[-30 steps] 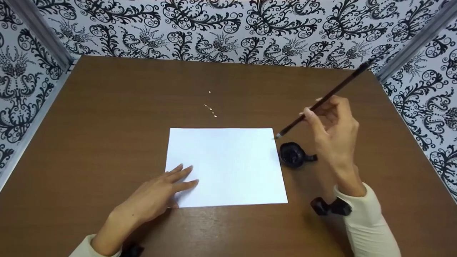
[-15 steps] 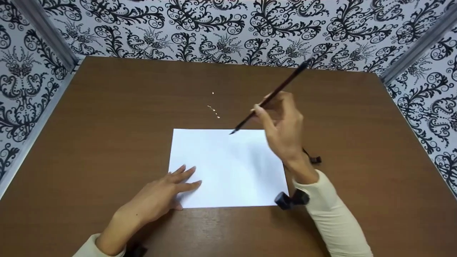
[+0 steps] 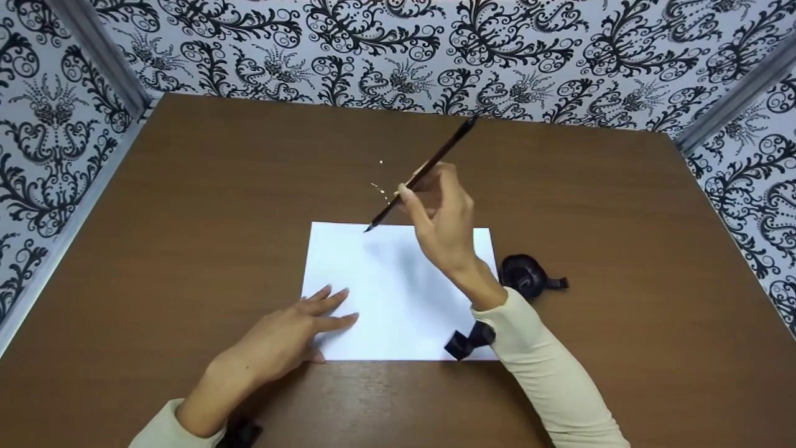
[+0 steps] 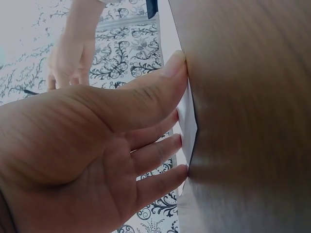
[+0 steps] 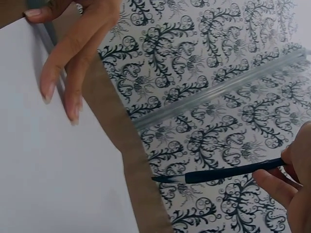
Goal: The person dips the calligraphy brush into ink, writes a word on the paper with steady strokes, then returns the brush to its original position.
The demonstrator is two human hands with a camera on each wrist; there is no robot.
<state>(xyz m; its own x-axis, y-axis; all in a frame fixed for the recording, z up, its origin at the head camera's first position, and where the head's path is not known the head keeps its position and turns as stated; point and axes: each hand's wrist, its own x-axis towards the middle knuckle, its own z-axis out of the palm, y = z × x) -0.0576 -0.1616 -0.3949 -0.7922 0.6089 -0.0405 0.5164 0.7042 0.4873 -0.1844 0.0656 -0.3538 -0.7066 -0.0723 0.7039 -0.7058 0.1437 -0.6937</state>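
- Although a brush (image 3: 440,152) was poised at the far side of the paper (image 3: 398,323), no mark could be made out there, only soft shadows; the work looked, as a judgement, barely begun, with all the brushing left.
- Taking the clock from the middle of the paper in the head view, the brush tip lay at about eleven o'clock, just inside the far edge. Whether it touched could not be told for sure; the right wrist view suggested a gap.
- That tip was dark, with some whitish bristle behind it, so wetting the brush was probably done.
- The right hand (image 3: 444,224) had its fingers closed in a pinch around the brush's handle, which slanted up towards one o'clock.
- The left hand (image 3: 283,336) sat at eight o'clock, its fingers spread and fairly straight, resting on the paper's near corner and gripping nothing; steadying the paper seemed taken care of.
- The black pot (image 3: 521,274) stood on the desk (image 3: 236,218) at three o'clock, close beside the paper, its stubby handle facing three o'clock too; how full it was could not be seen.
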